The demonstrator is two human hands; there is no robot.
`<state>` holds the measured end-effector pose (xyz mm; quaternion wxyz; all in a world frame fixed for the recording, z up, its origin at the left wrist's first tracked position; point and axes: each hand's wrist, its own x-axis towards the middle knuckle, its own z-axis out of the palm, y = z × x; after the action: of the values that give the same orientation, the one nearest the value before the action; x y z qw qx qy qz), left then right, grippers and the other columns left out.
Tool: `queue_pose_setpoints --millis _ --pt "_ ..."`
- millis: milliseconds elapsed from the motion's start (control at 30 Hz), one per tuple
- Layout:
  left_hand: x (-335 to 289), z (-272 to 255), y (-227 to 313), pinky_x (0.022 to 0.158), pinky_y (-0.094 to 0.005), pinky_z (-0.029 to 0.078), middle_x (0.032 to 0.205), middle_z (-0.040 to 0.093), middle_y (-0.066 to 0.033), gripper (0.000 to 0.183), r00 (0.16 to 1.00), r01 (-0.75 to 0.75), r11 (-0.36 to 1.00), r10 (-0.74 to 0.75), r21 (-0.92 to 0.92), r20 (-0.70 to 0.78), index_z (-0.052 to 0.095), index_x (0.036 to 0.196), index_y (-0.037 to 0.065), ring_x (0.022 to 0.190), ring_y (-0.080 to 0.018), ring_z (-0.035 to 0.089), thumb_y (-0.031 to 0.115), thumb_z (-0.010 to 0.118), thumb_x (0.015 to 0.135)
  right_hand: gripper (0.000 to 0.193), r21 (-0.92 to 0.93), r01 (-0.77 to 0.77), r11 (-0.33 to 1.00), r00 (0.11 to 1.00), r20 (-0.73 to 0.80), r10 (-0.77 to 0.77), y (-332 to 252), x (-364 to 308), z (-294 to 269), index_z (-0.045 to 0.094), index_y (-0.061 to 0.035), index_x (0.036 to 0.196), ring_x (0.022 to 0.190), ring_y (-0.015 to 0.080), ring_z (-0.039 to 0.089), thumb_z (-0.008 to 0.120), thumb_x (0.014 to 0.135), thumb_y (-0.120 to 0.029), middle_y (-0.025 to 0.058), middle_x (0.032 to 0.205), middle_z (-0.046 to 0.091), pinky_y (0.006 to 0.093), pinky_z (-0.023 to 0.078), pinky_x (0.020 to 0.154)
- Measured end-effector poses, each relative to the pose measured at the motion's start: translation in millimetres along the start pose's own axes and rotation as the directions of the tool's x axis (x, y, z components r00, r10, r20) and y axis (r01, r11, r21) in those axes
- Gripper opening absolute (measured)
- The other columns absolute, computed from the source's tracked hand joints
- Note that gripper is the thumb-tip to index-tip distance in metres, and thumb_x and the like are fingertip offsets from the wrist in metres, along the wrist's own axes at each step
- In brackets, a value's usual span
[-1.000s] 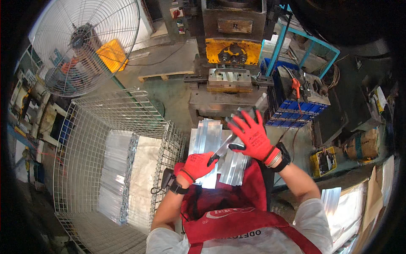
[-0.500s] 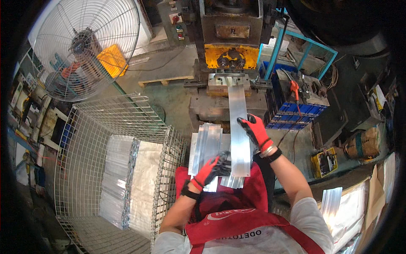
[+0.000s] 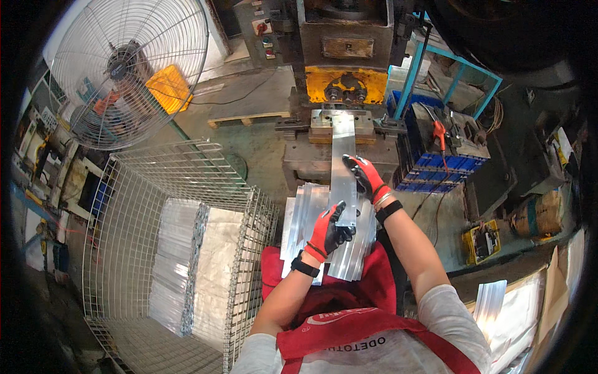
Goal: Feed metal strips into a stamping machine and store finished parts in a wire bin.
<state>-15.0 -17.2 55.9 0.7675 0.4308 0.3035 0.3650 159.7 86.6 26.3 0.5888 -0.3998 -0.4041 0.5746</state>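
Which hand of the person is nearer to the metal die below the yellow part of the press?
Right. The right hand is at the right edge of the metal strip, short of the die; the left hand is farther back, at the strip's near end.

From where I stand, both arms reach forward and inward, bare below pale short sleeves. The left forearm (image 3: 283, 299) slants up to the right, its wrist (image 3: 305, 265) circled by a black band. The left hand (image 3: 333, 230), gloved red with black fingers, is bent into a grip, thumb uppermost and pointing away from the body. The right forearm (image 3: 414, 249) angles up to the left, a black band and a thin pale bracelet at its wrist (image 3: 387, 210). The right hand (image 3: 366, 176), gloved alike, reaches farther out, its fingers bent inward in a grip. The hands are near each other, not touching.
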Motion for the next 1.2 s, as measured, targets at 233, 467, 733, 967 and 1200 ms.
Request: queue_pose_setpoints --millis 233,467,733,967,1200 --pt "8 -4 -14 0.041 -0.0246 0.047 0.077 0.06 -0.007 0.025 0.981 0.145 0.895 -0.185 -0.423 -0.055 0.055 0.098 0.008 0.05 -0.0155 0.058 0.028 0.046 0.088 0.029 -0.12 -0.091 0.989 0.986 -0.15 0.073 4 -42 25 0.061 -0.0062 0.085 0.058 0.0047 0.041 0.056 0.082 -0.035 -0.0073 0.071 0.05 0.021 0.034 0.051" --pt "11 1 -10 0.041 -0.0269 0.048 0.068 0.057 -0.0059 0.022 0.961 0.22 0.918 -0.263 -0.33 -0.09 0.053 0.09 0.008 0.049 -0.0184 0.058 0.03 0.049 0.087 0.028 -0.107 -0.113 0.988 0.979 -0.182 0.092 9 -36 21 0.05 -0.0136 0.065 0.054 0.0024 0.036 0.058 0.081 -0.035 -0.0088 0.061 0.041 0.0212 0.029 0.047" --pt "16 -4 -23 0.04 -0.0285 0.048 0.066 0.055 -0.0063 0.023 0.973 0.16 0.944 -0.2 -0.29 -0.112 0.052 0.092 0.007 0.049 -0.02 0.059 0.03 0.049 0.087 0.022 -0.05 -0.097 0.994 0.977 -0.194 0.086 6 -38 21 0.054 -0.014 0.065 0.056 0.0018 0.036 0.058 0.082 -0.026 -0.0103 0.063 0.042 0.0204 0.028 0.048" --pt "14 0 -7 0.039 -0.028 0.048 0.07 0.056 -0.0063 0.024 0.976 0.191 0.934 -0.214 -0.302 -0.045 0.052 0.092 0.007 0.049 -0.0199 0.059 0.031 0.048 0.087 0.018 -0.002 -0.066 0.998 0.971 -0.232 0.064 1 -40 29 0.06 -0.0123 0.069 0.056 0.0023 0.037 0.059 0.081 -0.026 -0.0104 0.063 0.044 0.0207 0.028 0.049" --pt "19 -10 -15 0.04 -0.0277 0.048 0.071 0.056 -0.006 0.025 0.98 0.188 0.946 -0.198 -0.266 -0.012 0.053 0.093 0.007 0.05 -0.0199 0.059 0.031 0.047 0.088 0.022 -0.114 -0.067 0.991 0.976 -0.214 0.042 9 -34 24 0.057 -0.013 0.067 0.057 0.0031 0.035 0.058 0.081 -0.029 -0.0099 0.062 0.042 0.0216 0.029 0.049"
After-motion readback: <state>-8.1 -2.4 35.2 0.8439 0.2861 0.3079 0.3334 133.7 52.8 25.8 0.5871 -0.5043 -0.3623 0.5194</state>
